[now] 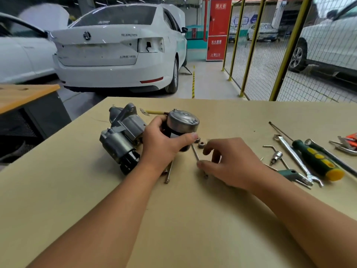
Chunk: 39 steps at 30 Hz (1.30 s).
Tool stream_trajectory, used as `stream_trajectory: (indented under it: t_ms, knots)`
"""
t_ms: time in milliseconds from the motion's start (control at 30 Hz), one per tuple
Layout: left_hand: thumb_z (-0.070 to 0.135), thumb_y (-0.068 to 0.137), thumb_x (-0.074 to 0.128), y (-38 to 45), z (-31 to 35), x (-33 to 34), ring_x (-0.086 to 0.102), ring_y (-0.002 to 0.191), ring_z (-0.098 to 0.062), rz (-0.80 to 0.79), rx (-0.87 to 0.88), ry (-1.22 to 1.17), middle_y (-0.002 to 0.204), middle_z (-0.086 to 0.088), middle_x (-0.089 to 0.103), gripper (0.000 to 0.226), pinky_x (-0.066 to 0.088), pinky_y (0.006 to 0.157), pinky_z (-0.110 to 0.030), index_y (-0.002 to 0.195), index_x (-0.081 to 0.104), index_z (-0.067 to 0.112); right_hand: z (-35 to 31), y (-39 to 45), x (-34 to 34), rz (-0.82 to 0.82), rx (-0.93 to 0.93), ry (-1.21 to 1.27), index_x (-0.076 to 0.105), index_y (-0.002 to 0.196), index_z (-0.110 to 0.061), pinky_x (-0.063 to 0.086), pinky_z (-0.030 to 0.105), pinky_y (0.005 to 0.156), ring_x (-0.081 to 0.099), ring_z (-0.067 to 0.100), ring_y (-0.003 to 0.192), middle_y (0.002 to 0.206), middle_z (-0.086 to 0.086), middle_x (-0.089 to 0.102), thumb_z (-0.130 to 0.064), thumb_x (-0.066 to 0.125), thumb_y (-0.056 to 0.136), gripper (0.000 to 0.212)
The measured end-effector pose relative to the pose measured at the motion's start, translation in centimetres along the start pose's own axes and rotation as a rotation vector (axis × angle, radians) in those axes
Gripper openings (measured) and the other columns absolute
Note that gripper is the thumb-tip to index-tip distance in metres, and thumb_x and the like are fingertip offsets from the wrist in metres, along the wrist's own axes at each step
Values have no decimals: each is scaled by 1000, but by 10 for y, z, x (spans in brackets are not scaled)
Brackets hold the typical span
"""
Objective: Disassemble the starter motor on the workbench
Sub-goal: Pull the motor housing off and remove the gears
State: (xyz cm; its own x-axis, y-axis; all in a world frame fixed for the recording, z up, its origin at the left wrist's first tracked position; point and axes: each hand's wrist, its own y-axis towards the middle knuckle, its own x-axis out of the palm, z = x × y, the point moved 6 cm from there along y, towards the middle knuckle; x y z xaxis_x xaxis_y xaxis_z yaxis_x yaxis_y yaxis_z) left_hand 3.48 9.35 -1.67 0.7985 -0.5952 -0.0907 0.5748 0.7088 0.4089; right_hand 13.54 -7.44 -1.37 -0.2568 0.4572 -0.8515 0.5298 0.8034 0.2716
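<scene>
My workbench (193, 219) has a flat tan top. On it to my left lies the grey starter housing (123, 132). Near the middle lie two small gears (200, 143), side by side, and two long bolts (169, 174). To my right lie a green-handled screwdriver (316, 159), a wrench (293, 157), a thin rod (280, 131) and a small socket bit (276, 157).

Left hand (164, 140) curled in a grip; right hand (229, 163) pinching, fingers bent.
</scene>
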Motion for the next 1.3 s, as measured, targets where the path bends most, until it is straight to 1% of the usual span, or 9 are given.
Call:
stream_trajectory:
  t_ms: [133,233,300,367,500,700,933,1133,1300]
  knots:
    - [42,47,98,-4,1,7,75,95,-10,-91,-3,-11,102,8,79,69,60,78,-25,107,70,24,6,3,3,20,41,67,68,90,-29,49,31,62,59,7,67,73,-10,64,-47,69,83,19]
    - [29,48,101,-12,11,19,74,94,-4,-155,55,8,103,12,78,67,55,79,-17,107,68,24,9,2,-10,268,23,243,69,84,-29,40,27,61,57,5,65,69,-10,64,-32,65,90,8]
    - [26,51,99,-19,22,27,72,92,-1,-173,103,59,101,13,77,64,54,78,-15,107,68,24,8,0,-27,394,-16,621,69,101,-30,43,25,64,59,6,68,84,-10,68,-31,57,91,16]
    - [28,54,99,-27,34,33,73,93,-4,-199,146,122,100,14,76,64,59,79,-23,110,69,26,3,-1,-35,310,-98,821,59,123,-41,46,23,60,63,7,70,101,-13,64,-45,58,86,37]
    - [29,58,92,-40,53,43,72,86,-17,-251,237,217,93,5,74,52,60,73,-43,105,71,24,-11,-7,-33,230,-158,571,58,116,-38,47,12,67,67,4,86,95,-17,67,-59,71,72,50]
    - [39,57,90,-44,62,46,71,81,-11,-262,266,315,88,11,73,49,57,66,-35,101,72,27,-6,-10,-39,322,-208,360,58,106,-28,43,18,57,63,5,75,79,-13,65,-65,51,85,43]
    - [29,46,104,-35,61,29,73,91,-8,-283,201,300,94,14,76,62,59,84,-29,100,74,32,15,-1,-71,462,-166,663,59,98,-31,40,30,51,53,9,58,76,4,63,-57,50,87,30]
    - [22,48,107,-37,60,35,72,99,-4,-251,216,240,102,14,75,71,55,89,-17,110,72,28,51,9,-43,249,249,1357,53,108,-11,23,25,46,30,16,44,81,18,57,-58,51,90,50]
    - [21,50,106,-32,52,28,73,98,-6,-222,187,221,105,9,76,74,56,88,-18,116,72,23,61,9,-28,49,380,1613,60,114,-10,30,20,40,38,12,45,85,8,62,-73,48,89,69]
